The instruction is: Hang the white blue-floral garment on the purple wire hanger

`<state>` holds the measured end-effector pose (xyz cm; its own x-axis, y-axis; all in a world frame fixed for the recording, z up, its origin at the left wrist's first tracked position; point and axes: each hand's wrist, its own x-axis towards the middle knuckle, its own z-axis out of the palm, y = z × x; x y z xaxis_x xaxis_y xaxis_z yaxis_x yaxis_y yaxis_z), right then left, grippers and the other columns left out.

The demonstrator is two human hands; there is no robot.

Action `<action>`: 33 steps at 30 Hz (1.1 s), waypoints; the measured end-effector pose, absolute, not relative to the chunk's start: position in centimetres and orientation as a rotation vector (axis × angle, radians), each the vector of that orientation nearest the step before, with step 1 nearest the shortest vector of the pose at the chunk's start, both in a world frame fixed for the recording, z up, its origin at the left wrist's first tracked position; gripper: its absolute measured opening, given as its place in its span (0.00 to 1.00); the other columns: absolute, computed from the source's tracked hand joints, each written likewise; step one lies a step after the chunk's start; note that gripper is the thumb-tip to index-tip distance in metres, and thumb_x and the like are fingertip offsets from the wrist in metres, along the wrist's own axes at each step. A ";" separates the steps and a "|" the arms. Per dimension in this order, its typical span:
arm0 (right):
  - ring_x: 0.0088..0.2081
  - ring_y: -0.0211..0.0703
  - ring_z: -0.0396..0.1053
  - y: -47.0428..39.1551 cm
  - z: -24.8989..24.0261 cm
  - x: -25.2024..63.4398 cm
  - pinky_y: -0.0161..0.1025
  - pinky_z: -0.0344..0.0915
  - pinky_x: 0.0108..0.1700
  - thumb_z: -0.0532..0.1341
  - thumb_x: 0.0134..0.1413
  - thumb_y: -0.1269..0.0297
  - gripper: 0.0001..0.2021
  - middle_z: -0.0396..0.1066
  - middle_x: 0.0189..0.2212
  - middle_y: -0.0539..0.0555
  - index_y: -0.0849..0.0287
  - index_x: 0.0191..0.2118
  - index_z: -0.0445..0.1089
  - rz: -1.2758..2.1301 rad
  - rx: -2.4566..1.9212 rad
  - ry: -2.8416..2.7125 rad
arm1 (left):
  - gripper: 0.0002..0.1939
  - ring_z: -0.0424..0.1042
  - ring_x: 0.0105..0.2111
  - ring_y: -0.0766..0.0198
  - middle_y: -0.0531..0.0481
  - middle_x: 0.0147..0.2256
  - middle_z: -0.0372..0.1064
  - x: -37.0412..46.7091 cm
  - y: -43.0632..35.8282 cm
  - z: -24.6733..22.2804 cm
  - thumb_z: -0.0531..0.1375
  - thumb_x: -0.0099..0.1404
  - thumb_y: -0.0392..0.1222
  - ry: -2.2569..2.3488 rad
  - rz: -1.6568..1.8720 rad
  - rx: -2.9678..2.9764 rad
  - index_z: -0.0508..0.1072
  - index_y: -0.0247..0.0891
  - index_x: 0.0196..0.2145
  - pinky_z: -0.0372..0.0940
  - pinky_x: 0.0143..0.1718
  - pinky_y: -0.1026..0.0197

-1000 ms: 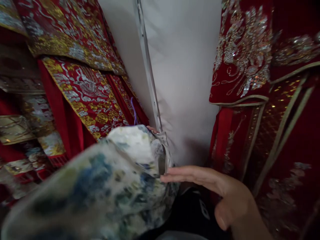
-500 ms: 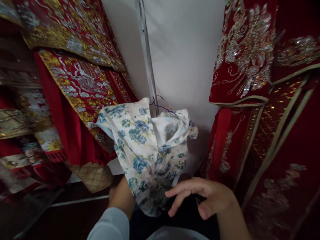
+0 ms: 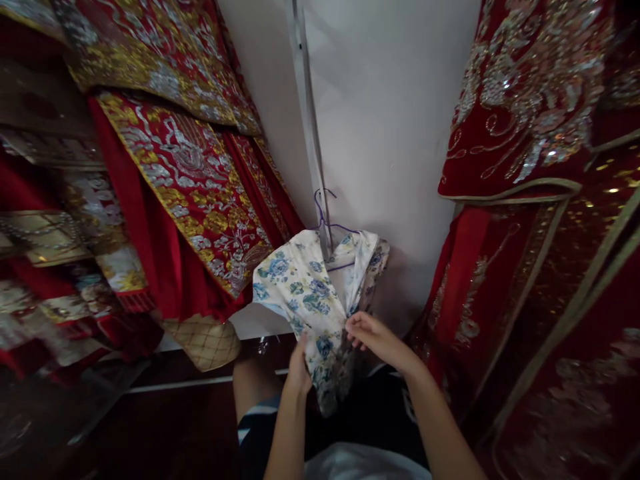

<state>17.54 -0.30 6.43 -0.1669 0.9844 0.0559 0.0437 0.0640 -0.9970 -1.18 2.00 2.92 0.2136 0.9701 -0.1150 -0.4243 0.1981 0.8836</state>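
A white blouse (image 3: 307,287) with blue and green flowers hangs tilted in front of me, its V-neck open at the top. The purple wire hanger (image 3: 321,215) sits inside its shoulders, with the hook showing above the collar. My left hand (image 3: 299,370) grips the blouse's lower left side, thumb in front and the other fingers mostly hidden behind the cloth. At the bottom of the neckline, my right hand (image 3: 371,335) has its fingers closed on the front edge. The lower end of the blouse hangs in shadow over my lap.
Red robes (image 3: 185,180) with gold and silver embroidery hang on the left. More red beaded garments (image 3: 530,120) hang close on the right. Between them stands a pale wall (image 3: 385,120) with a narrow metal strip (image 3: 307,100). A gold quilted piece (image 3: 205,343) hangs low at left.
My right hand has gone from open and apart to pinching the blouse's front. My left hand, hidden behind the cloth before, now shows at its side. The hanger's hook now stands upright in view.
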 end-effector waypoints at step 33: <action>0.18 0.34 0.59 1.0 4.3 14.9 0.33 0.53 0.24 0.63 0.50 0.53 0.15 0.66 0.14 0.47 0.58 0.23 0.65 1.162 -1.070 -1.370 | 0.20 0.69 0.44 0.59 0.45 0.45 0.68 -3.8 3.1 1.4 0.64 0.57 0.42 1.399 2.079 1.349 0.68 0.39 0.47 0.64 0.44 0.58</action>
